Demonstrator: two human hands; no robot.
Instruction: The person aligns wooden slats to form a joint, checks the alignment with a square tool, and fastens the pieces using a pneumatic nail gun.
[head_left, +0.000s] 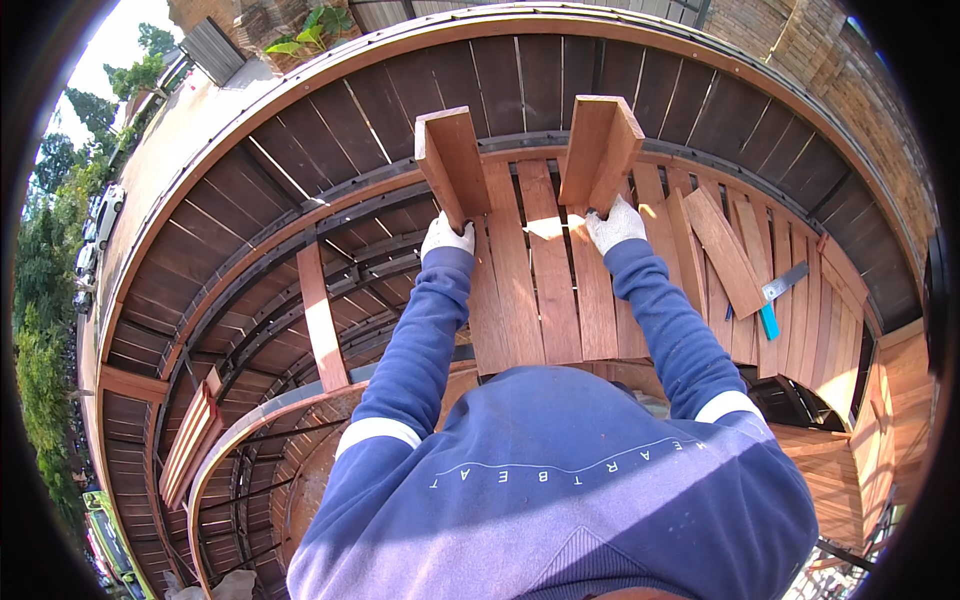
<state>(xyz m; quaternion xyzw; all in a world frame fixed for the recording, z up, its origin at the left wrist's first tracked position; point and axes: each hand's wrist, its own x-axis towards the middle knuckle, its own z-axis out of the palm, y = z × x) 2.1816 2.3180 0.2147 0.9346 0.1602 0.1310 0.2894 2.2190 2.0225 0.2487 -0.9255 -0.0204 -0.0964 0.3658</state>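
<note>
your left hand (pixel 448 239) gripped the left board pair (pixel 452 165) by its near end, your right hand (pixel 616 226) the right board pair (pixel 598 152), above the slats (pixel 545 295). probably positioning; next move called for steady alignment.

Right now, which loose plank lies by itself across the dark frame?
The single plank between the left hand and the board pile: bare frame shows on both its sides, while others are piled, resting among other boards or held upright.
</note>
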